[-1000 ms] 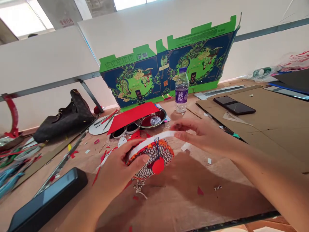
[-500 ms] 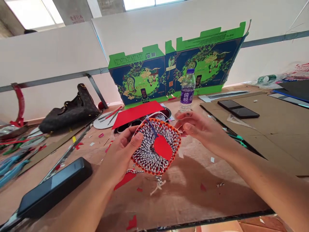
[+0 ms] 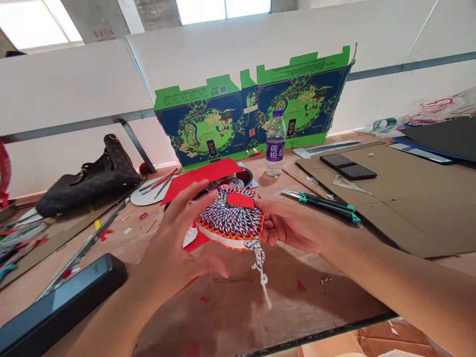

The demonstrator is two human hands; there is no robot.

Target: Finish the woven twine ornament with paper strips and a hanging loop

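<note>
While the right hand [image 3: 292, 225] grasped the right side of a knitted piece [image 3: 226, 220] above the surface [image 3: 241, 307], beyond its near edge, the left hand [image 3: 173, 243] had its fingers spread and released at the opposite side; contact there could not be told. A red oval [image 3: 240, 200] lay on top, and a knotted cord [image 3: 260, 265] hung from the near side. Farther back, a bottle [image 3: 274, 146] stood before an unfolded box [image 3: 208, 131] along the surface's far edge.
</note>
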